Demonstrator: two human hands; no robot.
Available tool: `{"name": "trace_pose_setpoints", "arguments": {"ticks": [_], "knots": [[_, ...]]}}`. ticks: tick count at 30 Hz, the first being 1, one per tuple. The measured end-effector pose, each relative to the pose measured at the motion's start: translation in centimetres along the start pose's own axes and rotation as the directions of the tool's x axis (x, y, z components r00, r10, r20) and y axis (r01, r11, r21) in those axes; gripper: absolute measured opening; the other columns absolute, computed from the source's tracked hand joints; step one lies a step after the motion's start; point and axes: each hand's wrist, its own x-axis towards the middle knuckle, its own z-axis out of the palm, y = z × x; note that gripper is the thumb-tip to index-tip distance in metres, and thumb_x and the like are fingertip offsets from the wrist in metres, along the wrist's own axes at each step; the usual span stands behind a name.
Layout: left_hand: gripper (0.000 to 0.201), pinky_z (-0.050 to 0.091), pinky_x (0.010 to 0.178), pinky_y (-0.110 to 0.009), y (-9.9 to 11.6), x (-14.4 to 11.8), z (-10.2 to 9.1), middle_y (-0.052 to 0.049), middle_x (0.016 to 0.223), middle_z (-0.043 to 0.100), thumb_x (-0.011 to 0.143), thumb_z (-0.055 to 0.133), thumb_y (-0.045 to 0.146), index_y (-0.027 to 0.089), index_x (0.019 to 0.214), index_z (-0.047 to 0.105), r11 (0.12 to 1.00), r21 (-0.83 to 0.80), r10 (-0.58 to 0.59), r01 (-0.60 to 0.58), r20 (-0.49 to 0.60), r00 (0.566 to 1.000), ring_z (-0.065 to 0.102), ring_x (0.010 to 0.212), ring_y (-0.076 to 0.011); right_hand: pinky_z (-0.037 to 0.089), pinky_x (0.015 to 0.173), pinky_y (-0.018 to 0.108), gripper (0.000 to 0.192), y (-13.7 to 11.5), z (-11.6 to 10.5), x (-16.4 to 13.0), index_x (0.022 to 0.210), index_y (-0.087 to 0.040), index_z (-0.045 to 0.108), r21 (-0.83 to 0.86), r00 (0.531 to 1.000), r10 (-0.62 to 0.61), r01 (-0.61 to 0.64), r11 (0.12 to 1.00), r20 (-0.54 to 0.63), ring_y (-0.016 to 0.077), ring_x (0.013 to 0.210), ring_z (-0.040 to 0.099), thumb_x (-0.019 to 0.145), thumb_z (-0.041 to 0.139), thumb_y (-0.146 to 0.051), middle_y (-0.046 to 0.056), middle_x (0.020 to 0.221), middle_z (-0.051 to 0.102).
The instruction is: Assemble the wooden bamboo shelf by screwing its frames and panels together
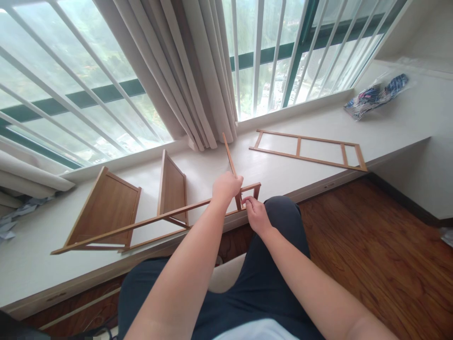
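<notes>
The left hand [227, 185] is the middle of the clock here. Its grip is closed around the low end of a thin brown wooden board [229, 153], which we see from its edge. The board points up to twelve o'clock.

At four o'clock, very near, is the right hand [257, 215]. Its fingers are curled by the end of a long brown wooden ladder-shaped frame [170, 214]. I cannot tell if its grip is pinching the wood.

The long frame is along the front edge of the white surface [311, 123], and it runs off toward nine o'clock. Over that way, a big flat brown wooden panel [106, 208] and another brown wooden panel [173, 189] stand up against it.

Between two and three o'clock, a loose brown wooden frame with crossbars [298, 147] lies flat. Farther off, at two o'clock, is a clear plastic bag with blue patterned cloth [377, 97]. A grey-beige curtain [191, 71] hangs at eleven o'clock, by the windows.
</notes>
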Motion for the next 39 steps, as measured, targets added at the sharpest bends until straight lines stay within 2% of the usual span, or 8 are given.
{"name": "trace_pose_setpoints", "arguments": {"ticks": [6,8,11,15,17,19,25,39], "knots": [[0.038,0.050,0.077,-0.035,0.1,-0.1,0.0,-0.017,0.096,0.076,0.091,0.045,0.043,0.018,0.097,0.074,1.000,-0.008,0.002,-0.002,-0.011,1.000,0.071,0.091,-0.0307,0.048,0.092,0.040,0.031,0.2,-0.5,-0.4,0.094,-0.020,0.073,-0.113,0.993,-0.106,0.101,0.988,-0.041,0.0261,0.097,0.062,0.098,0.045,-0.031,0.010,0.095,0.065],[0.039,0.050,0.077,-0.035,0.1,0.0,0.0,-0.018,0.097,0.076,0.090,0.045,0.043,0.018,0.098,0.074,1.000,-0.007,0.000,0.000,-0.011,1.000,0.071,0.092,-0.0310,0.050,0.088,0.039,0.030,-0.1,-0.9,-0.6,0.100,-0.020,0.075,-0.088,0.992,-0.117,0.114,0.990,-0.037,0.0251,0.093,0.063,0.098,0.047,-0.031,0.010,0.093,0.065],[0.040,0.050,0.077,-0.036,0.1,0.1,0.1,-0.018,0.100,0.076,0.090,0.044,0.043,0.017,0.099,0.074,1.000,-0.008,0.000,0.000,-0.004,1.000,0.071,0.093,-0.0312,0.054,0.079,0.036,0.027,-0.3,-1.5,-1.1,0.102,-0.021,0.076,0.044,0.996,-0.087,0.088,0.995,-0.038,0.0222,0.082,0.067,0.098,0.052,-0.032,0.007,0.088,0.071],[0.042,0.051,0.078,-0.035,0.0,0.5,0.3,-0.018,0.101,0.076,0.090,0.044,0.045,0.017,0.101,0.074,1.000,-0.009,0.001,-0.001,-0.004,1.000,0.071,0.094,-0.0307,0.058,0.082,0.038,0.022,-0.7,-2.0,-1.8,0.100,-0.022,0.079,0.136,0.986,-0.056,0.078,0.988,-0.157,0.0236,0.082,0.073,0.094,0.063,-0.036,0.007,0.090,0.078],[0.042,0.051,0.078,-0.036,-0.1,0.6,0.4,-0.018,0.101,0.076,0.091,0.044,0.045,0.018,0.101,0.074,1.000,-0.010,0.005,-0.005,-0.006,1.000,0.071,0.094,-0.0314,0.059,0.089,0.039,0.020,-1.1,-2.1,-2.0,0.101,-0.022,0.079,0.119,0.973,-0.134,0.158,0.980,-0.190,0.0242,0.090,0.074,0.094,0.064,-0.034,0.008,0.099,0.079],[0.041,0.051,0.079,-0.036,-0.1,0.7,0.5,-0.018,0.101,0.076,0.091,0.044,0.045,0.018,0.100,0.074,1.000,-0.009,0.006,-0.006,-0.007,1.000,0.071,0.094,-0.0316,0.058,0.094,0.039,0.021,-1.6,-2.1,-1.9,0.106,-0.023,0.079,0.079,0.957,-0.235,0.251,0.965,-0.167,0.0236,0.097,0.074,0.096,0.062,-0.031,0.008,0.107,0.078],[0.041,0.052,0.083,-0.036,0.1,0.5,0.3,-0.017,0.104,0.076,0.091,0.043,0.043,0.019,0.103,0.074,1.000,0.010,-0.001,0.001,-0.003,1.000,0.071,0.098,-0.0305,0.058,0.096,0.038,0.026,-1.8,-1.6,-1.3,0.119,-0.023,0.075,0.046,0.893,-0.442,0.446,0.894,-0.086,0.0214,0.103,0.073,0.097,0.061,-0.024,0.008,0.110,0.077],[0.039,0.053,0.079,-0.039,0.2,0.4,0.1,-0.016,0.100,0.076,0.090,0.043,0.042,0.020,0.100,0.073,1.000,0.004,0.006,-0.006,0.003,1.000,0.072,0.095,-0.0321,0.059,0.095,0.038,0.026,-1.2,-1.3,-0.9,0.118,-0.024,0.076,0.037,0.892,-0.441,0.447,0.894,-0.099,0.0228,0.101,0.074,0.095,0.066,-0.025,0.008,0.109,0.078]]}}
